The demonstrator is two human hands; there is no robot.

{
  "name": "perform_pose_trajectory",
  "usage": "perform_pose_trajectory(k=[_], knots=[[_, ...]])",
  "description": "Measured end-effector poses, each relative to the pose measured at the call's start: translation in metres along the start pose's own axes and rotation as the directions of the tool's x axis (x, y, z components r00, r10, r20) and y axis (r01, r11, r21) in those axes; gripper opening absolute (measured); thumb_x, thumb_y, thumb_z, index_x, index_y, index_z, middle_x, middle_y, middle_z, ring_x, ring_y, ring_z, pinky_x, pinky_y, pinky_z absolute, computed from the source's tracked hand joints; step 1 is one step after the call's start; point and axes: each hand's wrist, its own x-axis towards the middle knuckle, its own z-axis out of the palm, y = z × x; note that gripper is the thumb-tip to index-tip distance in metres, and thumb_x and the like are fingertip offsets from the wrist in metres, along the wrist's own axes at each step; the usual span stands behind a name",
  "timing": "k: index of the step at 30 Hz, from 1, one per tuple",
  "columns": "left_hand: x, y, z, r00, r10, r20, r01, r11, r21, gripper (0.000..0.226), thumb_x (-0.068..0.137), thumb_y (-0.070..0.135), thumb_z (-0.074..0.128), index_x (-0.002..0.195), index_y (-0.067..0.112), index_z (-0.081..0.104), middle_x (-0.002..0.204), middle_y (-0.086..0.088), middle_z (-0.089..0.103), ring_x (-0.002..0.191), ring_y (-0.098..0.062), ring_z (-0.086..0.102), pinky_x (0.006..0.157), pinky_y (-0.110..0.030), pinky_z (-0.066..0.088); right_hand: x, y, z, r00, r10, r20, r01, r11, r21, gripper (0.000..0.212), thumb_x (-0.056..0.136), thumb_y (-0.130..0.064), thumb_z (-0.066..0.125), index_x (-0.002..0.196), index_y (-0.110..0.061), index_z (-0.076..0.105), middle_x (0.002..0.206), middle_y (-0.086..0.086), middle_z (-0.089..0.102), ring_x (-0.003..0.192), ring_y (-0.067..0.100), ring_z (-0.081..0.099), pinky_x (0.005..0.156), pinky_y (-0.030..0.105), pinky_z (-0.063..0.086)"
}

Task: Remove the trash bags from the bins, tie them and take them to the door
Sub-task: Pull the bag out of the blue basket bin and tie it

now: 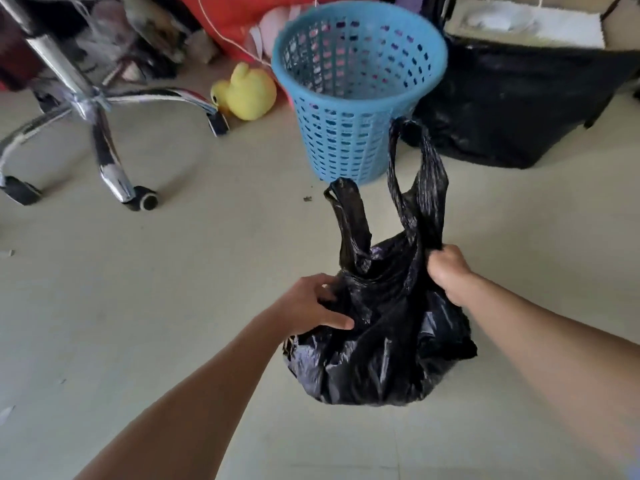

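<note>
Fingers of the left hand (313, 303) curled into the black trash bag (381, 341) at lower centre. Right hand (446, 271) gripped one handle loop (426, 188), arm extended; blue bin (356, 95) stood above.

The pale floor (138, 306) is carrying everything. A blue bin (349, 133), perforated and upright, is standing on it toward the far side. In front of the bin a filled black trash bag (381, 358) is sitting on the floor, its two handles sticking up. A yellow plush duck (247, 91) is lying left of the bin, near a castor of the chrome chair base (93, 109) resting at far left. A large black sack (512, 109) is slumping right of the bin, and a dark crumb (307, 199) is lying just left of the bag's handles
</note>
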Motion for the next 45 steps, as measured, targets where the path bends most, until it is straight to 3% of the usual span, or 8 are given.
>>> perform_pose_trajectory(k=[5, 8, 15, 20, 25, 29, 34, 45], knots=[[0.018, 0.001, 0.015, 0.997, 0.004, 0.073, 0.002, 0.997, -0.083, 0.045, 0.060, 0.029, 0.089, 0.099, 0.015, 0.071, 0.098, -0.007, 0.075, 0.094, -0.026, 0.071, 0.091, -0.043, 0.055, 0.026, -0.008, 0.014, 0.996, -0.085, 0.028, 0.084, 0.995, 0.060, 0.017, 0.091, -0.014, 0.059, 0.096, 0.001, 0.067, 0.090, 0.017, 0.064, 0.080, 0.028, 0.059, 0.068, 0.031, 0.040], [0.005, 0.011, 0.016, 0.989, -0.018, -0.146, -0.032, 0.944, -0.329, 0.022, 0.073, 0.010, 0.079, 0.092, 0.002, 0.071, 0.091, -0.020, 0.074, 0.086, -0.036, 0.072, 0.082, -0.048, 0.059, 0.017, -0.014, 0.011, 0.996, -0.086, 0.013, 0.084, 0.994, 0.075, 0.016, 0.090, -0.015, 0.060, 0.093, 0.000, 0.065, 0.088, 0.016, 0.063, 0.079, 0.028, 0.059, 0.068, 0.030, 0.041], [-0.022, 0.027, -0.003, 0.887, -0.020, -0.460, -0.324, 0.684, -0.654, 0.012, 0.078, -0.007, 0.060, 0.085, 0.001, 0.066, 0.073, -0.015, 0.071, 0.065, -0.029, 0.069, 0.064, -0.035, 0.059, -0.009, 0.015, -0.011, 0.995, 0.039, 0.090, -0.040, 0.999, 0.013, 0.025, 0.084, -0.009, 0.055, 0.103, 0.005, 0.065, 0.095, 0.021, 0.068, 0.087, 0.034, 0.066, 0.073, 0.034, 0.050], [-0.030, 0.038, -0.011, 0.864, 0.047, -0.501, -0.410, 0.642, -0.647, 0.021, 0.077, -0.003, 0.070, 0.098, -0.002, 0.067, 0.092, -0.021, 0.073, 0.079, -0.032, 0.071, 0.079, -0.044, 0.059, -0.030, -0.010, -0.022, 0.972, -0.106, 0.212, 0.036, 0.950, 0.311, 0.034, 0.065, -0.026, 0.065, 0.092, -0.007, 0.068, 0.093, 0.016, 0.070, 0.083, 0.031, 0.067, 0.079, 0.040, 0.053], [-0.042, 0.041, -0.003, 0.868, 0.038, -0.494, -0.395, 0.655, -0.644, 0.019, 0.082, 0.009, 0.071, 0.097, -0.002, 0.069, 0.094, -0.022, 0.074, 0.087, -0.037, 0.072, 0.083, -0.051, 0.057, -0.055, -0.034, -0.029, 0.855, -0.310, 0.415, 0.106, 0.889, 0.444, 0.046, 0.075, -0.038, 0.080, 0.113, -0.014, 0.070, 0.108, 0.007, 0.075, 0.102, 0.026, 0.071, 0.096, 0.041, 0.052], [-0.049, 0.049, -0.007, 0.869, -0.046, -0.492, -0.413, 0.479, -0.775, 0.029, 0.082, 0.008, 0.068, 0.109, -0.003, 0.064, 0.100, -0.024, 0.072, 0.092, -0.038, 0.071, 0.080, -0.054, 0.057, -0.059, -0.026, -0.017, 0.917, -0.277, 0.287, 0.151, 0.907, 0.394, 0.056, 0.060, -0.043, 0.089, 0.106, -0.017, 0.072, 0.099, 0.004, 0.077, 0.098, 0.026, 0.072, 0.100, 0.045, 0.051], [-0.066, 0.059, -0.016, 0.948, -0.001, -0.320, -0.302, 0.329, -0.895, 0.027, 0.086, 0.011, 0.054, 0.111, 0.004, 0.064, 0.108, -0.018, 0.069, 0.093, -0.032, 0.066, 0.084, -0.043, 0.054, -0.076, -0.036, -0.022, 0.934, -0.192, 0.300, 0.008, 0.854, 0.521, 0.038, 0.082, -0.036, 0.076, 0.107, -0.009, 0.072, 0.098, 0.012, 0.076, 0.094, 0.030, 0.072, 0.094, 0.045, 0.053], [-0.078, 0.054, -0.026, 0.966, 0.151, -0.208, -0.245, 0.299, -0.922, 0.025, 0.088, 0.006, 0.043, 0.102, 0.000, 0.063, 0.084, -0.017, 0.073, 0.072, -0.028, 0.071, 0.080, -0.043, 0.053, -0.097, -0.066, -0.028, 0.838, -0.330, 0.433, -0.222, 0.520, 0.825, 0.037, 0.103, -0.028, 0.041, 0.104, -0.002, 0.066, 0.114, 0.011, 0.069, 0.109, 0.028, 0.065, 0.087, 0.040, 0.051]])
